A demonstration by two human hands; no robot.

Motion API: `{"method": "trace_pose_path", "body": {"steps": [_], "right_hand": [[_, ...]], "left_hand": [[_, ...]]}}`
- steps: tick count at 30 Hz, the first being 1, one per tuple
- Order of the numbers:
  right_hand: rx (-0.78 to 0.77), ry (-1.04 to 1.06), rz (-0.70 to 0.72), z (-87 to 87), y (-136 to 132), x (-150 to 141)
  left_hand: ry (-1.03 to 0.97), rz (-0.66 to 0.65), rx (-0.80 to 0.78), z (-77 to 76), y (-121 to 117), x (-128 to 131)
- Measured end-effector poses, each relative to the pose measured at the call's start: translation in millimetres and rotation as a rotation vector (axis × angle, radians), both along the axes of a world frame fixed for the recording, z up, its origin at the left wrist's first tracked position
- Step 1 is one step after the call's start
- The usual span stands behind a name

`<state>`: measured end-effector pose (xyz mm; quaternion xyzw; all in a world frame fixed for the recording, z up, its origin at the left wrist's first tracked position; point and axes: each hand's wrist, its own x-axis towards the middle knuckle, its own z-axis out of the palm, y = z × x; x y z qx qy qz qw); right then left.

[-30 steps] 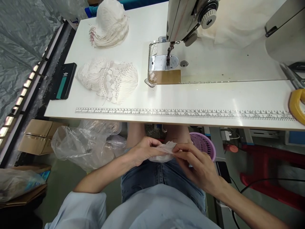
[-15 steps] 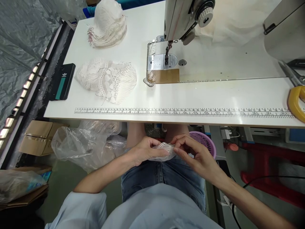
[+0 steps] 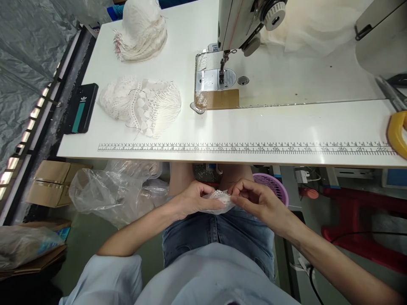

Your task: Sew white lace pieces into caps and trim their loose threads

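Observation:
Over my lap, below the table's front edge, a small piece of white lace fabric is stretched between my two hands. My left hand pinches its left part, thumb on top and fingers underneath. At its right edge, the thumb and fingertips of my right hand are closed on the lace. On the table above lies another white lace piece with fringe-like threads. Behind that is a bundle of off-white fringed fabric.
A sewing machine stands on the white table, which has a printed ruler. Yellow-handled scissors lie at the right, a dark phone at the left. Below are a purple basket, plastic bags and a red stool.
My right hand's fingers have drawn closer together on the right edge of the lace. My left hand keeps its hold. The view has shifted slightly.

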<state>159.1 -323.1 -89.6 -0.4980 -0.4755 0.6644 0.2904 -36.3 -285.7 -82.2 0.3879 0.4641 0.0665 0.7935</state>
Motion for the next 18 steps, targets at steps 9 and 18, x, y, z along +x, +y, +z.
{"method": "trace_pose_path", "body": {"steps": [9,18], "right_hand": [[-0.069,0.034,-0.021,0.4,0.9,-1.1],[-0.016,-0.022,0.212,4.4,5.7,6.8]], "left_hand": [[0.000,-0.131,0.246,1.0,6.4,-2.1],[-0.021,-0.188,0.337,-0.6,6.2,-1.3]]}}
